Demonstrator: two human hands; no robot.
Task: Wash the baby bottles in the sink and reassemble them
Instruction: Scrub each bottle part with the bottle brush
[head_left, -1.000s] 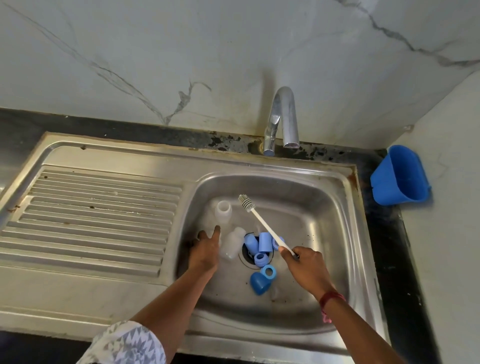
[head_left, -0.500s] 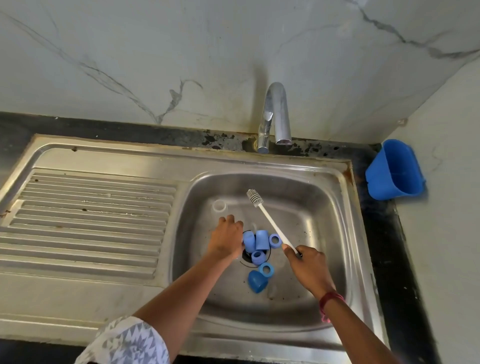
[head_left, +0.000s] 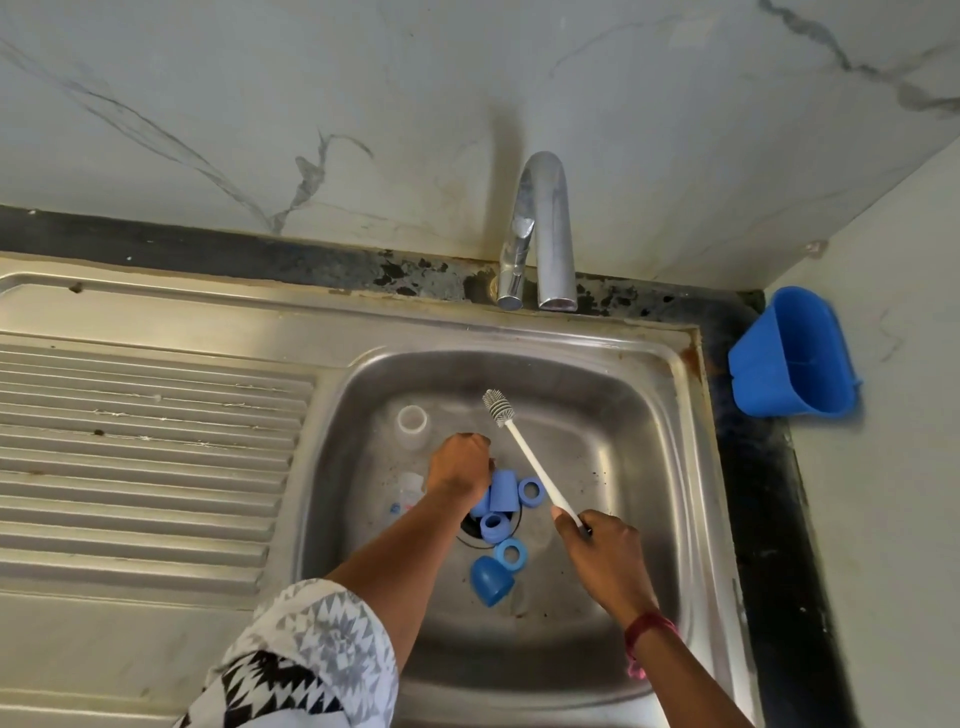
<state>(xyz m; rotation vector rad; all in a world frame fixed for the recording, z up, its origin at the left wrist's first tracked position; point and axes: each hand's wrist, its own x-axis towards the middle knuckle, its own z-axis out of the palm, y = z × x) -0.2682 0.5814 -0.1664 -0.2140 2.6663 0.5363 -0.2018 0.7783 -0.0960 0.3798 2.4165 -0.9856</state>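
Bottle parts loose in the sink (head_left: 649, 415)
Your right hand (head_left: 597, 545) grips the brush (head_left: 524, 457); your left hand (head_left: 460, 467) curls among blue caps (head_left: 503, 491), grip hidden, near a clear bottle (head_left: 412, 422). Rings (head_left: 531, 491) may slip into the drain (head_left: 470, 526).

One clear bottle (head_left: 412, 422) is standing mouth-up in the sink (head_left: 623, 395); blue rings (head_left: 531, 491) and a dome cap (head_left: 491, 581) are lying clustered by the drain (head_left: 470, 526).

White veined marble walls (head_left: 363, 78); black countertop (head_left: 769, 519); blue holder (head_left: 795, 353) hung at right
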